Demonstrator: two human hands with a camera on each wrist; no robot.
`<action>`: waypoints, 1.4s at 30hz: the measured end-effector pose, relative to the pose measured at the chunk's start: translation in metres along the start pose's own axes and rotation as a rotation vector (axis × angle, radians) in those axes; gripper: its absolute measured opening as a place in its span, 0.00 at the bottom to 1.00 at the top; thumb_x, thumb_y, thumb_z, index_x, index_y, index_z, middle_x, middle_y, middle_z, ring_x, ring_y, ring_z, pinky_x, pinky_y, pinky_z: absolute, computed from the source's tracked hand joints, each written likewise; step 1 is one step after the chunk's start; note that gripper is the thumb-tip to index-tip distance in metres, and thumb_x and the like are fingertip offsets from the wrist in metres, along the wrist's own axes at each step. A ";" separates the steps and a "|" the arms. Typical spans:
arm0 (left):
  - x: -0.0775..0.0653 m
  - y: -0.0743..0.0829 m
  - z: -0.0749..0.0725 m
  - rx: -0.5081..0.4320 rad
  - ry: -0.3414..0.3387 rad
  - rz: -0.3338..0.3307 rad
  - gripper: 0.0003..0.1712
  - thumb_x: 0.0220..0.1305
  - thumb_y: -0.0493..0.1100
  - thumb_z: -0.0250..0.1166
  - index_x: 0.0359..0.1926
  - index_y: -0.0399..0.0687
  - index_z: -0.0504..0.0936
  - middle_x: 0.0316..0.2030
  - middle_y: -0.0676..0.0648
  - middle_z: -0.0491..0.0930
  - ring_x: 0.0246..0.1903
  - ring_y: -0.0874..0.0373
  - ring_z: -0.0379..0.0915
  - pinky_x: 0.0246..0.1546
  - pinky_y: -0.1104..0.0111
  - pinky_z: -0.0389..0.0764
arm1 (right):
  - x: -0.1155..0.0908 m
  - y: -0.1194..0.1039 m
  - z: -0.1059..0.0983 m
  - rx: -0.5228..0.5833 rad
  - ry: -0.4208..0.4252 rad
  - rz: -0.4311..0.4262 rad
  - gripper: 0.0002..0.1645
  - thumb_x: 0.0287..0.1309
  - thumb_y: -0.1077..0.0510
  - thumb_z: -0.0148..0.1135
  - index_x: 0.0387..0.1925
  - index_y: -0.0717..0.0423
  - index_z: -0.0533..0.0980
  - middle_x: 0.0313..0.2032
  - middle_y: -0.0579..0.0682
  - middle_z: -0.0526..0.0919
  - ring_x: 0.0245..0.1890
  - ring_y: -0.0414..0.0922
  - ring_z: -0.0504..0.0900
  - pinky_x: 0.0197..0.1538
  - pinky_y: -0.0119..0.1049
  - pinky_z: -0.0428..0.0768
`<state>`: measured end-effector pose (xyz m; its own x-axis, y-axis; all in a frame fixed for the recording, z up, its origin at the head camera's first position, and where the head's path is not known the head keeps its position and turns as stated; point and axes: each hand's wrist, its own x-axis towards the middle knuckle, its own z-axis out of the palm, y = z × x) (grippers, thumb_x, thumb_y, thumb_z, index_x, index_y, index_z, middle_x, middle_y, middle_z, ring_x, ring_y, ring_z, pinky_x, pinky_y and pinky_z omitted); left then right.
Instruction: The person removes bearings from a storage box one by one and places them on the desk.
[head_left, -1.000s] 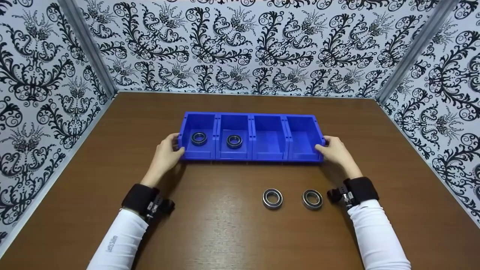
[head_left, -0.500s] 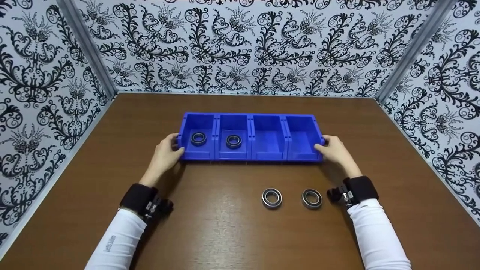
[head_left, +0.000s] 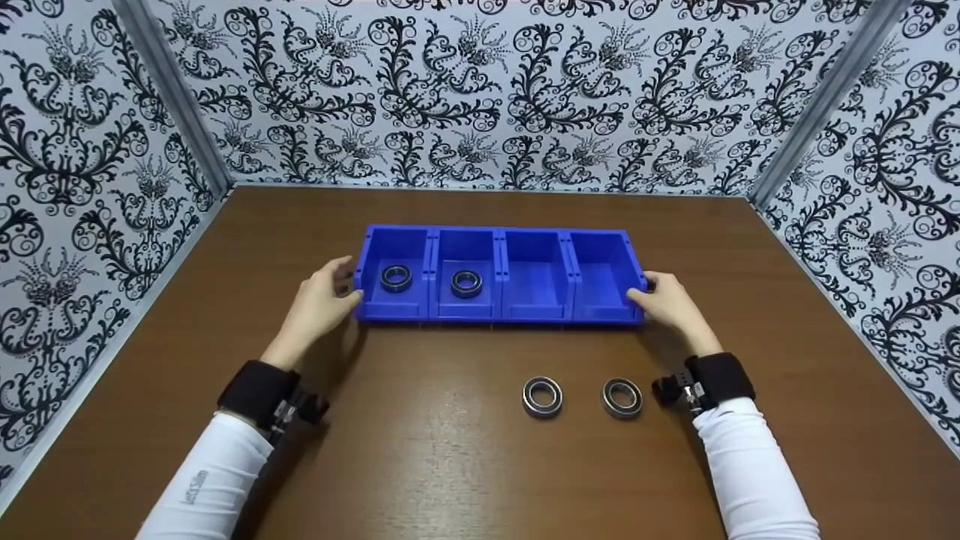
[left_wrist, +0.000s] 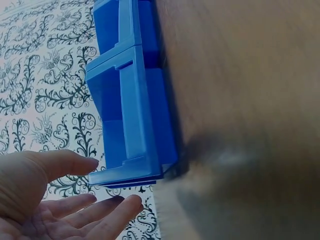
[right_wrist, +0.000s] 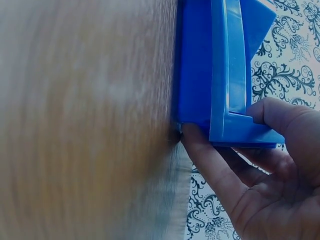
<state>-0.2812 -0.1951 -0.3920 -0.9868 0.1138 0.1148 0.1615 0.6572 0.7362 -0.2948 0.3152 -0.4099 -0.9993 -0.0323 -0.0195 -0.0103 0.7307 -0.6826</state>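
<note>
A blue row of joined bins (head_left: 604, 312) stands on the brown table, its open fronts facing me. One ball bearing (head_left: 396, 289) lies in the leftmost compartment. A second bearing (head_left: 466, 293) lies in the compartment beside it. My left hand (head_left: 319, 301) is at the bins' left end. In the left wrist view its fingers (left_wrist: 112, 220) are spread loosely, with a gap to the bin wall. My right hand (head_left: 671, 301) grips the right end, with the thumb (right_wrist: 272, 114) on the front edge and fingers under and behind the side wall.
Two loose ball bearings, a left one (head_left: 541, 412) and a right one (head_left: 622, 413), lie flat on the table (head_left: 435, 480) in front of the bins. Patterned wall panels (head_left: 480, 97) enclose the table at the back and both sides.
My left hand has loosened from the bins' left end and drawn back slightly to the left. My right hand keeps its grip. Bins and bearings show no clear movement on the table.
</note>
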 end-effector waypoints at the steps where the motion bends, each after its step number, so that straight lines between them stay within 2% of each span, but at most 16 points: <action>1: -0.001 0.002 -0.002 0.008 -0.002 0.005 0.36 0.69 0.35 0.61 0.74 0.27 0.61 0.68 0.24 0.71 0.66 0.32 0.73 0.66 0.46 0.78 | 0.000 0.000 0.000 -0.007 0.003 -0.009 0.28 0.65 0.60 0.55 0.61 0.76 0.73 0.47 0.69 0.86 0.32 0.35 0.82 0.35 0.21 0.78; 8: -0.003 0.015 -0.010 0.053 -0.021 0.029 0.35 0.68 0.35 0.62 0.73 0.28 0.63 0.66 0.26 0.73 0.65 0.33 0.74 0.67 0.46 0.77 | 0.002 0.001 0.001 -0.008 0.002 -0.020 0.28 0.67 0.59 0.55 0.61 0.76 0.73 0.49 0.70 0.85 0.35 0.37 0.82 0.37 0.21 0.77; 15: -0.003 0.031 -0.011 0.090 -0.041 0.062 0.35 0.66 0.35 0.64 0.72 0.30 0.67 0.65 0.27 0.76 0.63 0.34 0.77 0.66 0.45 0.78 | 0.000 0.003 -0.001 0.023 -0.003 -0.010 0.28 0.66 0.60 0.54 0.61 0.77 0.72 0.46 0.69 0.86 0.30 0.33 0.81 0.33 0.22 0.78; 22: -0.002 0.048 -0.008 0.186 0.017 0.113 0.34 0.64 0.36 0.66 0.70 0.34 0.71 0.63 0.30 0.78 0.57 0.35 0.80 0.59 0.43 0.81 | 0.001 0.002 -0.001 0.042 -0.016 -0.004 0.28 0.68 0.60 0.54 0.63 0.78 0.71 0.48 0.71 0.85 0.31 0.33 0.81 0.33 0.22 0.80; 28: 0.002 0.063 -0.006 0.212 -0.024 0.116 0.34 0.65 0.38 0.66 0.71 0.37 0.71 0.66 0.34 0.77 0.61 0.37 0.78 0.60 0.44 0.80 | 0.002 0.001 0.000 0.042 -0.013 -0.012 0.29 0.67 0.61 0.54 0.63 0.78 0.71 0.48 0.71 0.85 0.31 0.34 0.82 0.32 0.21 0.80; 35: 0.007 0.077 0.000 0.233 -0.051 0.128 0.34 0.65 0.40 0.66 0.72 0.40 0.71 0.67 0.37 0.78 0.56 0.42 0.80 0.56 0.46 0.82 | 0.001 0.001 0.000 0.043 -0.013 -0.001 0.29 0.66 0.61 0.53 0.64 0.77 0.70 0.48 0.72 0.85 0.31 0.35 0.83 0.32 0.23 0.82; 42: 0.013 0.086 0.008 0.232 -0.072 0.166 0.34 0.64 0.39 0.67 0.71 0.39 0.72 0.66 0.37 0.78 0.63 0.41 0.78 0.62 0.46 0.80 | 0.002 0.000 0.000 0.042 -0.016 0.003 0.30 0.67 0.61 0.54 0.64 0.78 0.69 0.49 0.72 0.84 0.32 0.35 0.83 0.33 0.23 0.82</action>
<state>-0.2803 -0.1311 -0.3330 -0.9449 0.2814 0.1672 0.3266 0.7770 0.5381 -0.2967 0.3153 -0.4104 -0.9986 -0.0416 -0.0333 -0.0055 0.7018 -0.7123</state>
